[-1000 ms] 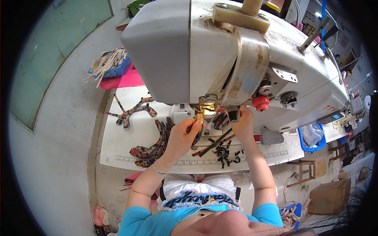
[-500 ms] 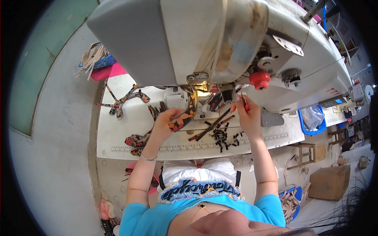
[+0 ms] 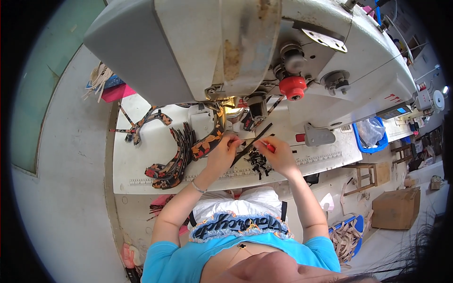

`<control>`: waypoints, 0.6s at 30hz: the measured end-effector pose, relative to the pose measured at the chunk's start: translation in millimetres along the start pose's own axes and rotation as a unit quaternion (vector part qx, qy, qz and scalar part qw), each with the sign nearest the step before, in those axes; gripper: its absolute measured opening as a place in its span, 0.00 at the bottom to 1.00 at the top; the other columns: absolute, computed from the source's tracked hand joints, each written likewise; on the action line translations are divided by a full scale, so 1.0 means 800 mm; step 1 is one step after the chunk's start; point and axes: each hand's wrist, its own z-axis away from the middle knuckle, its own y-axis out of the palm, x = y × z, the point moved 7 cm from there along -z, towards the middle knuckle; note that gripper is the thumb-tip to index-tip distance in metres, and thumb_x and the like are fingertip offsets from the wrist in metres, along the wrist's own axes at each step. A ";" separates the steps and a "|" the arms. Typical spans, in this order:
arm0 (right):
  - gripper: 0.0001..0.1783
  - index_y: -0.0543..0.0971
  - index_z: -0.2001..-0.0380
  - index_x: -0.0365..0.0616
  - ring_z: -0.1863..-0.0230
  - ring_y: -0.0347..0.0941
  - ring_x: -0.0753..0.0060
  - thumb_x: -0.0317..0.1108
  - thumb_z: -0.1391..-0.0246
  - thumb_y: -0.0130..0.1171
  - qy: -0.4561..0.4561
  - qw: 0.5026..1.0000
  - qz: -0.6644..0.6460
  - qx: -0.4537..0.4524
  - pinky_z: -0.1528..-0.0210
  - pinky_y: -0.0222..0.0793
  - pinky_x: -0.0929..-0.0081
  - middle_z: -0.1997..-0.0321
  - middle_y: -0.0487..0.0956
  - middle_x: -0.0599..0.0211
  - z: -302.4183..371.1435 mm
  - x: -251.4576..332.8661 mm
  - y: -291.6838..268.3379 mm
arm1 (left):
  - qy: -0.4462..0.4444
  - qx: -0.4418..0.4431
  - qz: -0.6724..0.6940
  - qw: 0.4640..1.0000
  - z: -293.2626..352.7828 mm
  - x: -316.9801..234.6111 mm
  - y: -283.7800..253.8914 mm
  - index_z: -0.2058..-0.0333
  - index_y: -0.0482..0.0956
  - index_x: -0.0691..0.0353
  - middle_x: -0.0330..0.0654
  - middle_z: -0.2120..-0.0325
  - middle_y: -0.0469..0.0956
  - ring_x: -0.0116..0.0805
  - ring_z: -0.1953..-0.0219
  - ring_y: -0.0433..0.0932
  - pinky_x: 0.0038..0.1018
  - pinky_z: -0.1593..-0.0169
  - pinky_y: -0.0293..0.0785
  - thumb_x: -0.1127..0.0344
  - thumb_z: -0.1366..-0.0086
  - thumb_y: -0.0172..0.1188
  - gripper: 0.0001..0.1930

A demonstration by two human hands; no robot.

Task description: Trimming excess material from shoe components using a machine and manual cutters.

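Note:
My left hand [image 3: 221,154] is closed in a pinch beside the curved floral fabric piece [image 3: 207,141], which hangs from under the lit needle area of the sewing machine [image 3: 188,52]. What its fingertips hold is too small to make out. My right hand [image 3: 282,156] is closed round a small red-handled tool [image 3: 270,147]; its working end cannot be told. Between the hands a narrow black strip [image 3: 251,145] lies slantwise on the table. Small black scraps [image 3: 257,162] are heaped just below it.
Stacked curved floral pieces [image 3: 175,160] lie left of my left hand, with another strappy floral piece [image 3: 137,126] farther left. A printed ruler [image 3: 321,160] runs along the front of the white table [image 3: 123,165]. At right is a blue basket [image 3: 373,150]; a cardboard box [image 3: 395,208] stands on the floor.
My right hand has come down and left from beside the machine head, with the red-handled tool. My left hand has let go of the floral piece and moved right, toward the right hand.

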 end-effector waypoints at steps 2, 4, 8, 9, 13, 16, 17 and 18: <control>0.11 0.78 0.69 0.39 0.78 0.68 0.67 0.38 0.48 0.59 -0.067 0.997 -0.037 -0.004 0.72 0.64 0.75 0.77 0.75 0.61 0.006 0.020 0.009 | -0.019 0.011 0.043 0.999 0.008 -0.020 -0.010 0.68 0.75 0.65 0.41 0.79 0.75 0.27 0.80 0.73 0.23 0.75 0.67 0.68 0.40 0.57 0.06; 0.10 0.77 0.69 0.39 0.77 0.69 0.66 0.36 0.49 0.60 -0.059 0.997 -0.048 0.002 0.72 0.65 0.75 0.76 0.75 0.61 0.007 0.029 0.013 | 0.005 0.010 0.067 0.998 0.016 -0.038 -0.015 0.68 0.74 0.66 0.40 0.78 0.74 0.25 0.80 0.73 0.21 0.75 0.67 0.69 0.39 0.56 0.06; 0.07 0.76 0.69 0.39 0.76 0.70 0.65 0.29 0.52 0.61 -0.062 0.996 -0.067 0.020 0.72 0.65 0.76 0.75 0.75 0.60 0.010 0.046 0.013 | 0.006 0.022 0.104 0.994 0.024 -0.048 -0.027 0.67 0.71 0.67 0.38 0.75 0.72 0.22 0.79 0.71 0.18 0.75 0.66 0.71 0.37 0.54 0.05; 0.07 0.76 0.69 0.39 0.76 0.70 0.65 0.29 0.52 0.61 -0.063 0.996 -0.067 0.021 0.72 0.65 0.76 0.75 0.75 0.60 0.011 0.046 0.013 | 0.006 0.020 0.104 0.994 0.025 -0.049 -0.029 0.67 0.71 0.67 0.38 0.75 0.72 0.22 0.79 0.71 0.18 0.75 0.66 0.71 0.37 0.54 0.05; 0.07 0.75 0.70 0.38 0.76 0.70 0.67 0.26 0.54 0.60 -0.121 0.991 -0.058 0.000 0.72 0.65 0.76 0.76 0.73 0.60 0.020 0.061 0.008 | -0.040 0.030 0.177 0.983 0.028 -0.053 -0.035 0.66 0.72 0.65 0.36 0.75 0.73 0.21 0.77 0.73 0.17 0.72 0.68 0.71 0.38 0.55 0.05; 0.07 0.75 0.70 0.37 0.77 0.69 0.68 0.24 0.55 0.60 -0.144 0.988 -0.061 -0.007 0.72 0.65 0.77 0.75 0.73 0.61 0.028 0.069 0.008 | -0.042 0.051 0.223 0.972 0.031 -0.051 -0.033 0.65 0.72 0.65 0.37 0.74 0.73 0.22 0.76 0.74 0.17 0.70 0.70 0.70 0.38 0.57 0.05; 0.07 0.75 0.70 0.37 0.77 0.69 0.70 0.24 0.55 0.61 -0.165 0.985 -0.054 -0.012 0.72 0.65 0.77 0.74 0.74 0.62 0.031 0.072 0.007 | -0.042 0.066 0.244 0.967 0.031 -0.049 -0.030 0.65 0.72 0.65 0.37 0.74 0.74 0.23 0.75 0.74 0.18 0.70 0.71 0.70 0.39 0.57 0.06; 0.07 0.75 0.70 0.37 0.77 0.69 0.70 0.24 0.55 0.61 -0.165 0.985 -0.054 -0.013 0.72 0.65 0.77 0.74 0.74 0.62 0.032 0.071 0.008 | -0.042 0.067 0.244 0.967 0.032 -0.047 -0.031 0.65 0.72 0.65 0.37 0.74 0.74 0.23 0.75 0.74 0.18 0.70 0.71 0.70 0.39 0.57 0.06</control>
